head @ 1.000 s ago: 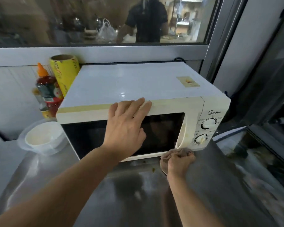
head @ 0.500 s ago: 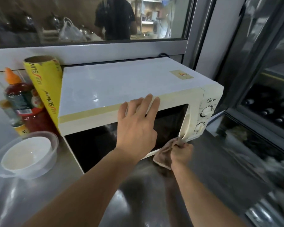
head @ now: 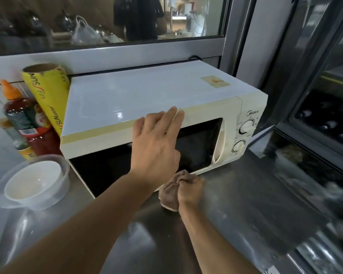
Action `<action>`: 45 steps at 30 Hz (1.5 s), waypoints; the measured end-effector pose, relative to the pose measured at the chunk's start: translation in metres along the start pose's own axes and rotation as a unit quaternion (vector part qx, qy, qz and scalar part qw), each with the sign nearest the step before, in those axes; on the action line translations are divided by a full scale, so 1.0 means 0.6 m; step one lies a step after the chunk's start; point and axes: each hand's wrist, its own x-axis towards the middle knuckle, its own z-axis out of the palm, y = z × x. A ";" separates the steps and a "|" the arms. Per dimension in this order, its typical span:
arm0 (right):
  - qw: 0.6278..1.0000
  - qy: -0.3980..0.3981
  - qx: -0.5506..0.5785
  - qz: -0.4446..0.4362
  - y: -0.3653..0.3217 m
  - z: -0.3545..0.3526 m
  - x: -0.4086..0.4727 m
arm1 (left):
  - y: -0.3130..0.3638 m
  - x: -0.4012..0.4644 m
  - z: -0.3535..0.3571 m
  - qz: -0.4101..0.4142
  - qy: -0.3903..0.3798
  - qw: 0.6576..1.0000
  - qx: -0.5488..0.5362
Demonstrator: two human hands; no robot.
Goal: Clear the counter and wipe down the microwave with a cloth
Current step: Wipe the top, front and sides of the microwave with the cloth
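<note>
Both hands | right hand (head: 190, 191) grips cloth (head: 169, 191) (shifted left) | left hand (head: 156, 147) flat, microwave (head: 147, 95)

We're looking at a steel counter (head: 246, 204), shiny with glare patches. At 12 o'clock there's a wide window (head: 107, 20) in a grey frame, with a dim kitchen and a person in dark clothes behind the glass. At 3 o'clock we've got a glass-door fridge (head: 329, 119), dark inside.
</note>
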 end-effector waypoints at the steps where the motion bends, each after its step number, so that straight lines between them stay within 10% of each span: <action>1: 1.000 0.008 -0.015 -0.007 -0.002 -0.010 0.014 | -0.002 -0.001 -0.004 0.005 -0.008 1.000 0.002; 7: 0.992 0.085 -0.079 -0.042 -0.041 -0.073 0.112 | -0.032 -0.023 -0.034 0.043 -0.035 0.998 0.030; 13: 0.993 0.107 -0.012 0.045 -0.042 -0.042 0.067 | -0.111 -0.074 -0.071 -0.084 -0.015 0.992 0.096; 21: 0.998 0.006 0.029 0.064 -0.019 0.040 -0.090 | -0.139 -0.093 -0.060 -0.099 0.008 0.992 0.072; 33: 0.988 0.139 0.061 0.036 -0.024 0.049 -0.055 | -0.159 -0.099 -0.053 -0.063 0.024 0.997 0.047; 45: 0.999 0.021 0.002 0.036 0.009 0.123 -0.204 | -0.220 -0.142 -0.080 -0.008 0.044 0.997 -0.064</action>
